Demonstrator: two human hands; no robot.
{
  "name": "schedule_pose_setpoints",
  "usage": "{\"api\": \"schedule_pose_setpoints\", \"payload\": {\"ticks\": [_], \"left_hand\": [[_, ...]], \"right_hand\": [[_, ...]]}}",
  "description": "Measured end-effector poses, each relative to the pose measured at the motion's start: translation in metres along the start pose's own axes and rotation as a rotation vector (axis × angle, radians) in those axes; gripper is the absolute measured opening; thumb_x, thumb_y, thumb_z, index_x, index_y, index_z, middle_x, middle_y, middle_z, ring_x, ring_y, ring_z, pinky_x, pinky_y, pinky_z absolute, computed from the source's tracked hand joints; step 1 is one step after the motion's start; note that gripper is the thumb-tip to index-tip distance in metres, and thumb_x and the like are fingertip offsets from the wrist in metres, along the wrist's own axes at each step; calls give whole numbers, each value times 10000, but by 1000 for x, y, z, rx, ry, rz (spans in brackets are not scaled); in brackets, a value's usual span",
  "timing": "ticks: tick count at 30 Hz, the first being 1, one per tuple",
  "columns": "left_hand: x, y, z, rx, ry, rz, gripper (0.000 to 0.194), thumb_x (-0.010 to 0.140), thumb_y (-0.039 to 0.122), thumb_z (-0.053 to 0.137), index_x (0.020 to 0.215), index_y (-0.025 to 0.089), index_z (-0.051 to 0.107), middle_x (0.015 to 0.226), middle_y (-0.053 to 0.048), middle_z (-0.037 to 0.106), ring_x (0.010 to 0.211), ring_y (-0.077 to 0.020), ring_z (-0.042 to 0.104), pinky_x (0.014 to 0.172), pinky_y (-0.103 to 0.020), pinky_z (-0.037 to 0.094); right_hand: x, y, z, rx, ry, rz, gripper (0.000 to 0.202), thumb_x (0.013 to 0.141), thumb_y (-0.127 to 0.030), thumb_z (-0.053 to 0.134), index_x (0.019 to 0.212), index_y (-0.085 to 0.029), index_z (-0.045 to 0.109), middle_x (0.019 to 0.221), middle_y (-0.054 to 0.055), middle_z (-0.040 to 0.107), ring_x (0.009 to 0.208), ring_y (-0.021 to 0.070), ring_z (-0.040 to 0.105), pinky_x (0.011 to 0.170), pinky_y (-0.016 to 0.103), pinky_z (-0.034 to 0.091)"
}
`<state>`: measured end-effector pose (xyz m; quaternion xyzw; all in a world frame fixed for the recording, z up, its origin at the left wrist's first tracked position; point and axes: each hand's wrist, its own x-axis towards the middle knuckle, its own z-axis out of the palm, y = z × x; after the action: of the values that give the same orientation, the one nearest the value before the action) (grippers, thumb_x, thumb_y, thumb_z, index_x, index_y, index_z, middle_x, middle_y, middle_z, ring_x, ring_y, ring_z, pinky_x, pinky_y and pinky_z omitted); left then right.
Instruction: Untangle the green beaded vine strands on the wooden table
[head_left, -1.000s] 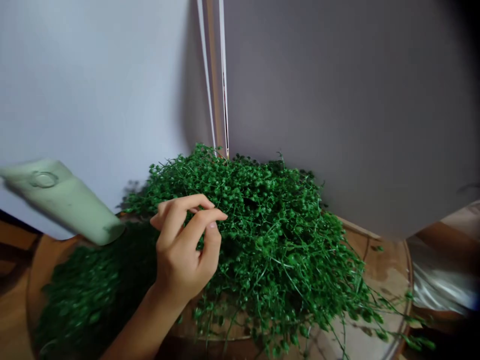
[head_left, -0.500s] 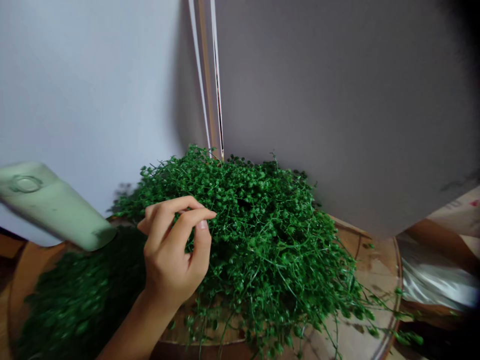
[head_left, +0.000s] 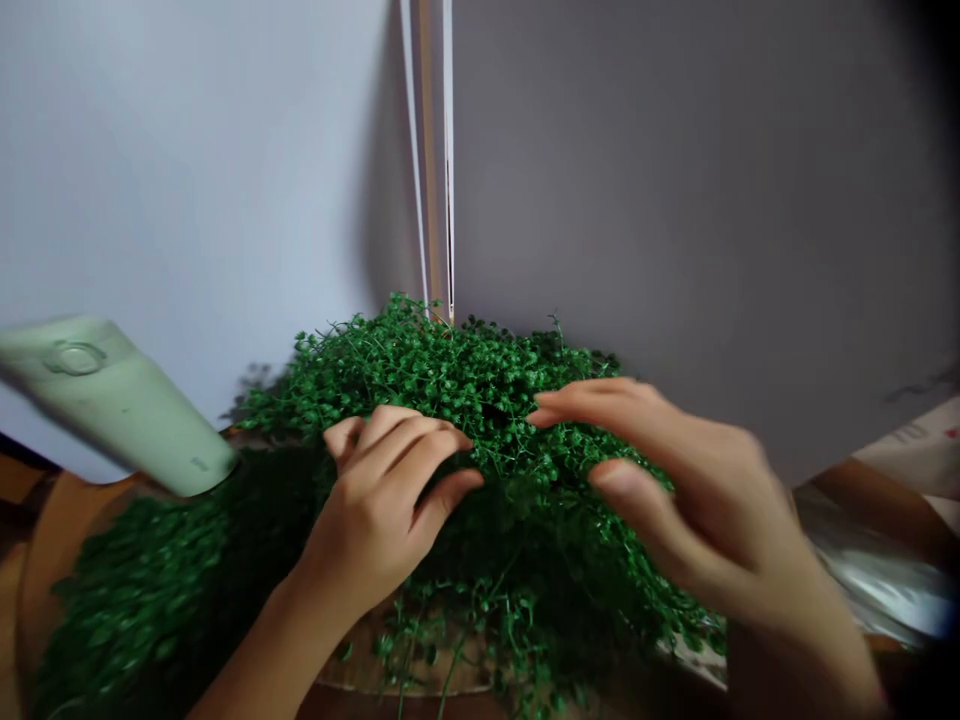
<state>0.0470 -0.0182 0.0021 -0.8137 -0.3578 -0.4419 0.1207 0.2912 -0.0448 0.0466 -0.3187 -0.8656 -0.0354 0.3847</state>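
The right hand [head_left: 570, 440] is wide open, thumb well apart from the fingers, palm turned towards the left hand, with nothing visible in its grasp. The left hand [head_left: 474, 462] is half curled; a narrow gap shows between thumb and forefinger, nothing can be seen in it, and its other fingers bend under, their tips hidden. The plant [head_left: 517, 450] lies beneath and beyond both hands, its thickest leaves between them and its stems trailing below the left wrist. Whether any fingertip touches the leaves, I cannot tell. Darker leaves [head_left: 135, 600] spread left of the left forearm, over the round wooden table [head_left: 71, 510].

The green phone [head_left: 131, 410] tilts well to the left of the left hand, its back with the camera ring facing out; a small mark near its lower end is too blurred to read. Beyond the right wrist are a silvery bag [head_left: 877, 585] and a pale sheet [head_left: 926, 430] with faint characters, not legible. Farther off, a white panel [head_left: 187, 180] and a grey panel [head_left: 675, 200] meet at a tan strip [head_left: 430, 150] past the plant.

Half a second ago only the left hand was in view, its thumb and forefinger closer together. Now the right hand has come in, and the leaves between the two lie in deeper shadow.
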Motion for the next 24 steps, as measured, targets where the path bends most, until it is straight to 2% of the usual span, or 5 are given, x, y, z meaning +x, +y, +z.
{"api": "schedule_pose_setpoints", "payload": {"ticks": [3, 6, 10, 18, 24], "left_hand": [[0, -6, -3, -12, -148, 53, 275, 953, 491, 648, 1045, 233, 628, 1025, -2, 740, 997, -218, 636, 842, -390, 296], [-2, -12, -4, 16, -214, 54, 161, 967, 349, 684, 1068, 240, 623, 1054, 5, 745, 1028, -216, 632, 853, -393, 276], [-3, -15, -2, 36, -198, 23, 65, 992, 190, 656, 1014, 247, 633, 991, 37, 751, 977, -191, 641, 849, -396, 259], [-3, -12, 0, 14, -176, 23, 121, 969, 216, 695, 1074, 261, 654, 1008, 32, 761, 971, -199, 656, 845, -395, 267], [-7, -2, 8, -37, -204, 37, 230, 990, 191, 658, 1208, 253, 621, 1094, 1, 756, 1025, -201, 656, 867, -389, 281]], "right_hand": [[5, 16, 18, 69, -141, -39, 422, 1053, -497, 518, 1313, -175, 603, 1197, 84, 713, 1164, 211, 627, 969, 330, 506], [0, 23, 31, 84, -237, -67, 487, 984, -525, 620, 1317, -171, 599, 1172, 90, 711, 1147, 231, 620, 980, 360, 477], [-7, 26, 39, 77, -282, -32, 405, 996, -438, 642, 1294, -165, 612, 1057, 74, 715, 994, 218, 636, 891, 364, 475], [-6, 30, 51, 190, -162, 0, 272, 994, -338, 665, 1192, -152, 667, 986, 59, 712, 876, 179, 632, 780, 305, 488], [-6, 30, 56, 204, -43, -58, 170, 993, -202, 667, 1157, -163, 655, 1015, 59, 714, 915, 176, 637, 820, 309, 508]]}}
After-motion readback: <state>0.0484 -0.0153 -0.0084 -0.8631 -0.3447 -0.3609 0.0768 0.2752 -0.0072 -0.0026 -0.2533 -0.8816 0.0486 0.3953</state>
